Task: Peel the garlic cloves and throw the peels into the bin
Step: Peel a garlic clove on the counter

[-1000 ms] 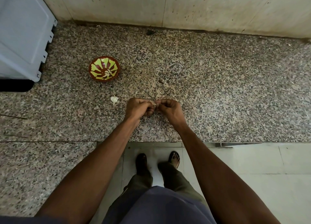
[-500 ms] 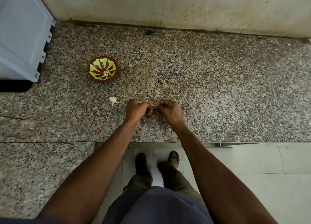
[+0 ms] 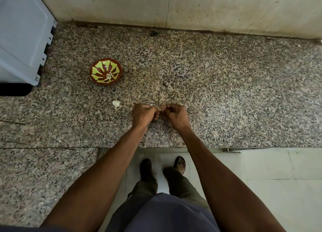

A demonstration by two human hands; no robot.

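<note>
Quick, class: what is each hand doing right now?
Left hand: fingers curled, pinching the garlic clove.
Right hand: fingers curled, pinching the same garlic clove.

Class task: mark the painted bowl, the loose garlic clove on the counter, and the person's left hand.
painted bowl (image 3: 105, 71), head view, on its patterned inside.
loose garlic clove (image 3: 116, 103), head view, on its pale body.
left hand (image 3: 143, 113), head view, on its back.

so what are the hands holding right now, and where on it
A garlic clove, pinched between the fingertips of the left hand and right hand, one at each end.
</note>
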